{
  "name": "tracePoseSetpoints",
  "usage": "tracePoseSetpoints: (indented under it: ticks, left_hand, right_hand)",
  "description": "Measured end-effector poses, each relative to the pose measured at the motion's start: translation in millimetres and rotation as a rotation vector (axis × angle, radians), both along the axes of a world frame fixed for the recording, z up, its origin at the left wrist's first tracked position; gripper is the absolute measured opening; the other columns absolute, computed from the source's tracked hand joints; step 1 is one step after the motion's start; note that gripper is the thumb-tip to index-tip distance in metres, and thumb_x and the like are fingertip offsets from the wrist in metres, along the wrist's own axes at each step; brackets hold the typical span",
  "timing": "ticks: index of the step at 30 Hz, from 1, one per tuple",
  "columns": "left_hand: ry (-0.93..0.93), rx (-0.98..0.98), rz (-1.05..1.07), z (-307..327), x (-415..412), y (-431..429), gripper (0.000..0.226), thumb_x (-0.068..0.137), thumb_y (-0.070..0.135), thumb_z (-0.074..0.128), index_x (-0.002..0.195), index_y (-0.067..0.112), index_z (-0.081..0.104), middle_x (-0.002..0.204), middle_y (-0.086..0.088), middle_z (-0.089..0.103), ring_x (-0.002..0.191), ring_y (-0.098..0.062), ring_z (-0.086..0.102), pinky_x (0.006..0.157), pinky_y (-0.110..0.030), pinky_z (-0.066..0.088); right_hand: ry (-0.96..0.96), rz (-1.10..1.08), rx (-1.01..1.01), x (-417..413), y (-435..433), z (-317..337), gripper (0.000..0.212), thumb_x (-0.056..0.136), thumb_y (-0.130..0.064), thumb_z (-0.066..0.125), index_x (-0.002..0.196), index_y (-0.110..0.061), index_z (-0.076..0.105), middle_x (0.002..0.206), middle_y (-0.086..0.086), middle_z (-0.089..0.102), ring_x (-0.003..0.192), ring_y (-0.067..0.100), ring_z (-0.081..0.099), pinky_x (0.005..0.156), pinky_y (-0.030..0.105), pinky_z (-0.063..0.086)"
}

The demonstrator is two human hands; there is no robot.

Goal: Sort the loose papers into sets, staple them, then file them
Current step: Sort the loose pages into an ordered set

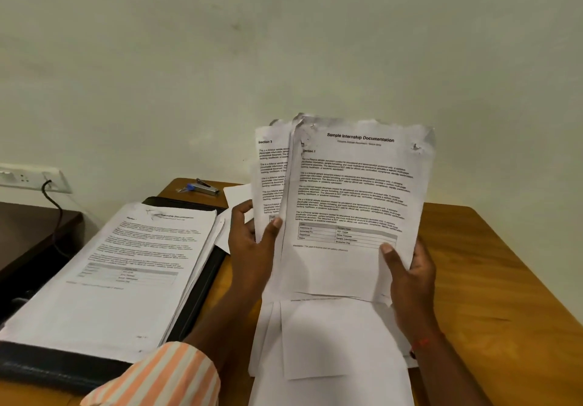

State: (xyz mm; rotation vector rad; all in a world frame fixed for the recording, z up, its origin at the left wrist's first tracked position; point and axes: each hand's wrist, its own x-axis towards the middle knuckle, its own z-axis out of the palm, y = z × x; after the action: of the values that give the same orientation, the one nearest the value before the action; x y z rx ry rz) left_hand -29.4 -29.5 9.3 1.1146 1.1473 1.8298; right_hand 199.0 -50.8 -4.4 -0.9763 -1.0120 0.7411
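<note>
Evidently comparing headings: pinching Section 3 sheet (270,181) in left hand (252,245), gripping Section 1 sheet (353,191) in right hand (407,274), both upright, fanned.

- Your sheets (356,191) are white with black print (top edges smudged grey).
- Your sleeve (164,377) is striped orange and white.
- The folder (202,279) is black.
- The worktop (489,279) is brown, wood-grained.
- The stapler (205,187) is silver, tipped blue.
</note>
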Motion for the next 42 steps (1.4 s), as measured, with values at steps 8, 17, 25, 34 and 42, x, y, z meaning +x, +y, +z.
tracePoseSetpoints:
  ticks: [8,17,25,34,42]
  left_hand:
    - [0.162,0.079,0.063,-0.7,1.5,-6.2,0.030,0.089,0.040,0.065,0.113,0.046,0.049,0.106,0.034,0.066,0.098,-0.004,0.072,0.079,-0.041,0.064]
    - [0.174,0.144,0.056,-3.9,1.2,-6.8,0.022,0.093,0.044,0.062,0.107,0.058,0.053,0.113,0.017,0.069,0.101,-0.018,0.073,0.078,-0.048,0.064]
    - [0.258,0.184,0.024,-9.4,1.9,-2.9,0.047,0.085,0.078,0.056,0.118,0.044,0.049,0.115,0.005,0.069,0.100,-0.028,0.073,0.073,-0.051,0.063]
    - [0.232,0.040,-0.065,-14.8,6.3,-4.1,0.019,0.094,0.050,0.062,0.111,0.053,0.054,0.112,0.021,0.068,0.103,-0.015,0.071,0.078,-0.045,0.064]
    - [0.190,0.007,-0.032,-14.7,5.5,3.8,0.024,0.099,0.031,0.063,0.118,0.045,0.055,0.115,0.016,0.070,0.106,-0.009,0.070,0.082,-0.033,0.061]
  right_hand:
    - [-0.025,-0.020,0.047,1.3,-1.0,-1.9,0.028,0.086,-0.019,0.068,0.113,-0.028,0.065,0.111,-0.018,0.074,0.109,0.009,0.068,0.082,0.022,0.059]
    - [0.004,-0.027,0.059,3.4,0.3,-5.4,0.026,0.093,-0.009,0.063,0.113,-0.026,0.065,0.113,-0.010,0.074,0.109,0.015,0.070,0.080,0.028,0.061]
    - [-0.027,0.013,0.088,-1.0,-2.8,-2.1,0.027,0.086,-0.020,0.064,0.113,-0.022,0.061,0.112,-0.009,0.074,0.105,0.015,0.071,0.075,0.026,0.061]
    - [-0.085,0.085,0.072,-1.8,-0.5,-9.5,0.033,0.085,-0.018,0.065,0.118,-0.024,0.060,0.116,-0.016,0.072,0.108,0.006,0.068,0.079,0.020,0.058]
    - [-0.294,0.083,-0.027,-9.1,6.7,-13.8,0.043,0.085,-0.068,0.058,0.108,-0.033,0.055,0.097,-0.016,0.066,0.091,0.004,0.066,0.075,0.021,0.058]
